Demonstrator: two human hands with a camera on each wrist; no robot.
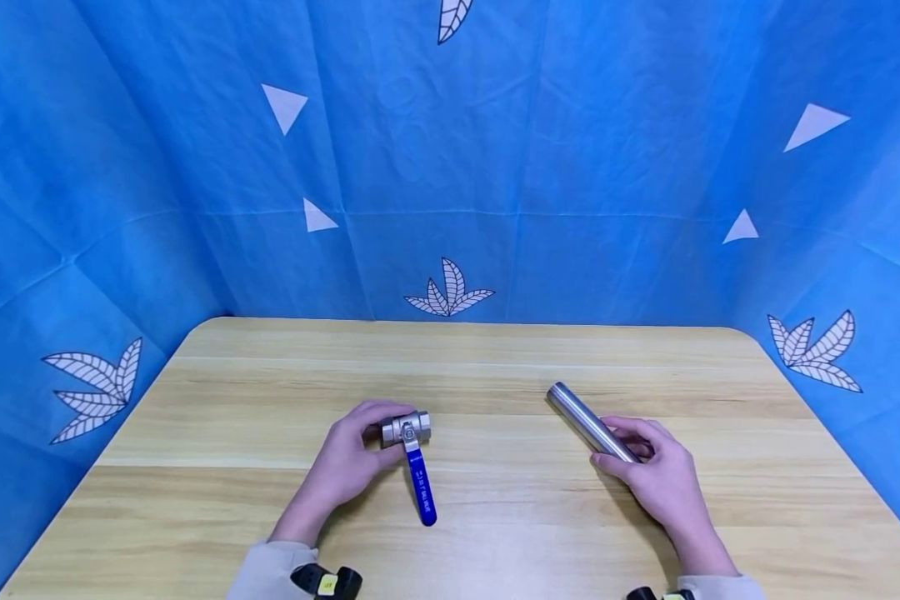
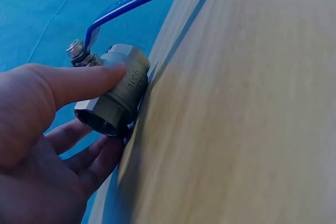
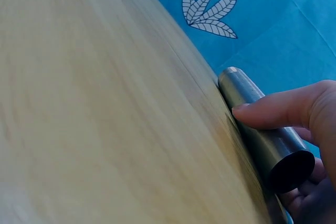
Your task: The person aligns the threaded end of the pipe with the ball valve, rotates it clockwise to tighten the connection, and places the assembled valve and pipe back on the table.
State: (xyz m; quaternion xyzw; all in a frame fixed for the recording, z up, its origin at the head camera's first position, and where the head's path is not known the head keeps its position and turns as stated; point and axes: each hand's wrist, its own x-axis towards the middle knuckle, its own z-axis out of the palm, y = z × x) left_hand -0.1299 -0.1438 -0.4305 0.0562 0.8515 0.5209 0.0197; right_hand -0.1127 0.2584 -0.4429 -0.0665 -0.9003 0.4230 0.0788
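Note:
A steel ball valve [image 1: 408, 429] with a blue lever handle [image 1: 422, 487] sits on the table, its lever pointing toward the near edge. My left hand [image 1: 356, 454] grips the valve body from the left, thumb on the near side and fingers behind. In the left wrist view the valve's open threaded end [image 2: 102, 121] faces the palm. To the right, a smooth metal pipe [image 1: 581, 412] lies slanted, its far end toward the upper left. My right hand [image 1: 656, 475] holds the pipe's near end between thumb and fingers. The right wrist view shows the pipe's dark hollow end [image 3: 292, 171].
The wooden table [image 1: 495, 367] has rounded far corners. A blue cloth [image 1: 435, 150] with white leaf and triangle prints hangs behind it and along both sides. Dark straps with cameras [image 1: 326, 582] are on both wrists, over light sleeves.

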